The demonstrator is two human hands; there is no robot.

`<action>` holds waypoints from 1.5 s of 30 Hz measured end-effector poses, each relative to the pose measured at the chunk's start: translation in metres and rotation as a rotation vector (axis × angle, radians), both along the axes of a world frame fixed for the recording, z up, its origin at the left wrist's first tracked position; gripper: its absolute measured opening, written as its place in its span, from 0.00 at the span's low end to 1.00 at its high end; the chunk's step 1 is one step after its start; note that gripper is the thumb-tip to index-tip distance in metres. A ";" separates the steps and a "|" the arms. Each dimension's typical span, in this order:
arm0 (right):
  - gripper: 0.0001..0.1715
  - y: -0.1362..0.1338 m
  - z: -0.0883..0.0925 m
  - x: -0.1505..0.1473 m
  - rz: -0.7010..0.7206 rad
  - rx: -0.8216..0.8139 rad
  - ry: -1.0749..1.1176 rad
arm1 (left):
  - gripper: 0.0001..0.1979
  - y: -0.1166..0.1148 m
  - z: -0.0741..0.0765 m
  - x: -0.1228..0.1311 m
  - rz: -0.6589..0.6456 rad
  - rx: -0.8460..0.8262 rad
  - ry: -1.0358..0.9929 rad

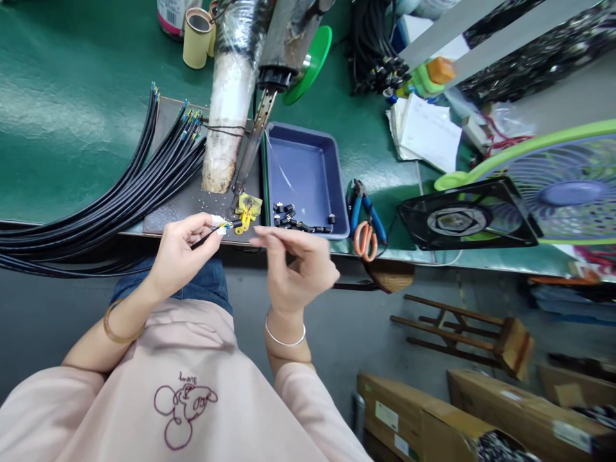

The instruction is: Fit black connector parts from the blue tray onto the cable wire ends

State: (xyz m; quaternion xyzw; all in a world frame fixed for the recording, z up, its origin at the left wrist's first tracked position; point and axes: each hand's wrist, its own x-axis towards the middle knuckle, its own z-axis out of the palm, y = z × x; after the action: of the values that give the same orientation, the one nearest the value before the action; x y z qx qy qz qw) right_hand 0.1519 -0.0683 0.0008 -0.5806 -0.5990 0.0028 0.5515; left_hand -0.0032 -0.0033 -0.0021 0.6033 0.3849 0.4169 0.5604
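Pinched in my left hand (185, 247) is the end of a black cable (206, 239), its thin coloured wires bared towards the right. A bit of white material sits at the fingertips. The wires lie close to a small yellow clamp (246, 215) at the board's front edge. Just right of the clamp is my right hand (298, 263), thumb and forefinger drawn together; whether anything small is between them I cannot make out. Above the clamp, a soldering iron (257, 135) points down with its tip near it, beside a foil-wrapped white tube (226, 122).
A bundle of black cables (129, 192) spreads over the left side. Right of the iron stands a blue tray (308, 179) with several black connectors (293, 220). Pliers (366, 218), a black fan (466, 215) and papers (428, 131) lie further right. A wooden stool (510, 346) is on the floor.
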 end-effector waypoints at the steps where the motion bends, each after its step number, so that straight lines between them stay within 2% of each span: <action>1: 0.09 0.002 -0.001 0.000 0.019 -0.018 -0.078 | 0.05 0.000 0.000 0.000 0.000 0.003 0.003; 5: 0.09 0.013 -0.006 -0.004 0.101 0.005 -0.239 | 0.07 0.001 0.000 0.002 -0.002 0.008 0.027; 14: 0.12 0.022 -0.014 -0.010 0.078 0.062 -0.183 | 0.07 0.006 -0.001 0.006 0.024 -0.013 0.034; 29: 0.11 0.031 -0.010 -0.009 0.064 0.096 -0.182 | 0.05 0.009 0.003 0.006 0.067 0.049 0.034; 37: 0.12 0.027 -0.013 -0.009 0.149 0.083 -0.192 | 0.06 0.009 0.005 0.002 0.008 -0.042 0.044; 45: 0.10 0.026 -0.013 -0.008 0.101 0.059 -0.164 | 0.07 0.008 0.004 0.004 0.026 -0.041 0.056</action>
State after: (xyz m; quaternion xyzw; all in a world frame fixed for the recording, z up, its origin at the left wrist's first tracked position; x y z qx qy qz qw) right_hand 0.1443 -0.0418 -0.0122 -0.5314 -0.6704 -0.0342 0.5166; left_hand 0.0003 0.0052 0.0023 0.5981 0.4166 0.3990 0.5563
